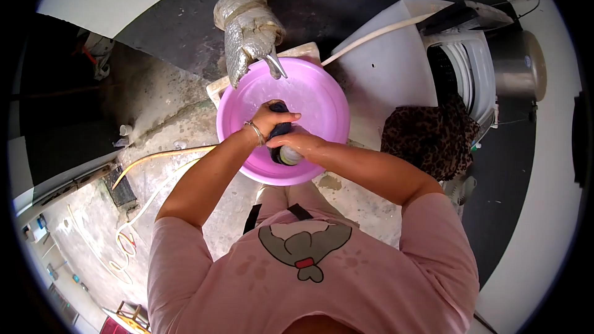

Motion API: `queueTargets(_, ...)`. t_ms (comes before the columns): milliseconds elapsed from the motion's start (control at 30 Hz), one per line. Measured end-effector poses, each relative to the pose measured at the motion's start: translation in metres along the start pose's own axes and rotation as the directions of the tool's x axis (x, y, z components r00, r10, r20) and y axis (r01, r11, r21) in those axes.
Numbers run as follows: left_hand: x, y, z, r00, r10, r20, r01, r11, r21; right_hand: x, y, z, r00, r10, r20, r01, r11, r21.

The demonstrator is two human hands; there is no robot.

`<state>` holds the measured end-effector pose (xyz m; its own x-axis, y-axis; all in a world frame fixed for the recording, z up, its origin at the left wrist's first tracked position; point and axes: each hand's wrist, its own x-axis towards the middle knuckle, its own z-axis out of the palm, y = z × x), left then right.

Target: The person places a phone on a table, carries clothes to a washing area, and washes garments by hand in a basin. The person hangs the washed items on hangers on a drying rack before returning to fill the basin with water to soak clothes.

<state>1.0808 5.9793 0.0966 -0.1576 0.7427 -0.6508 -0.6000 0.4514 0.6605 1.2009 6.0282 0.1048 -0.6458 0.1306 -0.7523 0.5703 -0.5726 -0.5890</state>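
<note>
A pink round basin (232, 127) with some water in it stands below a metal tap (274, 64). Over the basin, my left hand (270, 119) is closed around the upper part of a dark, wet cloth item (281, 128). My right hand (298, 141) grips the same item just below, its fingers wrapped round it. A pale, greenish end of the item hangs beneath my right hand. Both hands are close together, and their fingers partly hide the item.
Silvery wrapping (247, 31) surrounds the pipe behind the basin. At the right stand a white washing machine (387, 55), a leopard-print cloth (427, 139) and a metal drum (523, 65). A yellowish hose (154, 156) lies on the floor at the left.
</note>
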Motion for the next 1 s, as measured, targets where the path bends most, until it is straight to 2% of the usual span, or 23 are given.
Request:
queueTargets(67,0.014,-0.016,-0.006,0.993,0.117,0.009,-0.117,0.978,0.173,0.035,0.037,-0.009,0.986,-0.161,-0.029,0.155,0.975,-0.158)
queueTargets(100,0.018,-0.02,-0.007,0.983,0.176,-0.041,-0.161,0.955,0.248,0.038,0.036,-0.006,0.97,-0.243,-0.034,0.228,0.944,-0.237)
queueTargets(167,0.023,-0.03,-0.007,0.945,0.301,-0.128,-0.229,0.889,0.396,0.039,0.036,-0.003,0.921,-0.287,-0.263,0.115,0.846,-0.521)
queueTargets(200,0.031,-0.039,-0.01,0.93,0.317,-0.185,-0.229,0.895,0.383,0.038,0.032,0.001,0.871,-0.329,-0.364,0.028,0.774,-0.633)
queueTargets(300,0.042,-0.056,-0.014,0.88,0.336,-0.334,-0.222,0.915,0.337,0.046,0.03,0.007,0.874,-0.126,-0.469,-0.178,0.815,-0.551)
queueTargets(367,0.035,-0.057,-0.013,0.854,0.324,-0.408,-0.213,0.931,0.296,0.065,0.054,-0.004,0.909,-0.199,-0.366,-0.042,0.83,-0.556)
queueTargets(400,0.035,-0.054,-0.015,0.858,0.292,-0.423,-0.219,0.952,0.214,0.075,0.069,-0.013,0.92,-0.236,-0.313,0.026,0.833,-0.552)
queueTargets(433,0.031,-0.054,-0.019,0.863,0.249,-0.44,-0.215,0.968,0.128,0.073,0.06,-0.017,0.96,-0.106,-0.258,-0.016,0.902,-0.431)
queueTargets(467,0.027,-0.055,-0.023,0.867,0.208,-0.453,-0.214,0.976,0.039,0.061,0.055,-0.028,0.996,0.068,-0.062,-0.066,0.997,0.028)
queueTargets(500,0.026,-0.052,-0.026,0.871,0.158,-0.465,-0.233,0.966,-0.108,0.054,0.054,-0.037,0.992,-0.034,0.119,0.004,0.97,0.241)
queueTargets(533,0.026,-0.045,-0.031,0.845,0.183,-0.503,-0.312,0.932,-0.184,0.049,0.053,-0.041,0.949,-0.168,0.268,0.03,0.891,0.453)
queueTargets(600,0.021,-0.036,-0.032,0.823,0.262,-0.504,-0.4,0.898,-0.185,0.043,0.047,-0.041,0.993,0.031,0.118,-0.083,0.88,0.467)
queueTargets(633,0.018,-0.037,-0.033,0.777,0.401,-0.484,-0.448,0.894,0.021,0.036,0.047,-0.039,0.989,0.139,0.041,-0.141,0.862,0.487)
queueTargets(700,0.012,-0.031,-0.035,0.669,0.654,-0.353,-0.511,0.749,0.42,0.031,0.046,-0.035,0.967,0.213,0.141,-0.255,0.761,0.597)
queueTargets(733,0.01,-0.027,-0.032,0.651,0.695,-0.304,-0.557,0.71,0.432,0.032,0.044,-0.033,0.95,0.241,0.197,-0.31,0.704,0.639)
queueTargets(833,-0.01,-0.025,-0.012,0.607,0.778,-0.163,-0.664,0.609,0.434,0.033,0.026,-0.014,0.976,0.135,0.173,-0.219,0.625,0.749)
queueTargets(867,-0.016,-0.023,-0.001,0.585,0.791,-0.18,-0.707,0.606,0.364,0.028,0.015,-0.005,0.982,0.081,0.173,-0.187,0.6,0.778)
queueTargets(900,-0.025,-0.014,0.009,0.538,0.831,-0.143,-0.718,0.54,0.438,0.022,0.005,0.004,0.991,0.068,0.114,-0.133,0.537,0.833)
queueTargets(933,-0.032,-0.006,0.016,0.489,0.866,-0.103,-0.724,0.469,0.505,0.021,0.003,0.009,0.998,-0.03,0.063,-0.041,0.478,0.877)
queueTargets(1000,-0.033,0.0,0.022,0.401,0.913,-0.079,-0.764,0.381,0.521,0.02,-0.001,0.02,0.975,-0.213,-0.06,0.13,0.335,0.933)
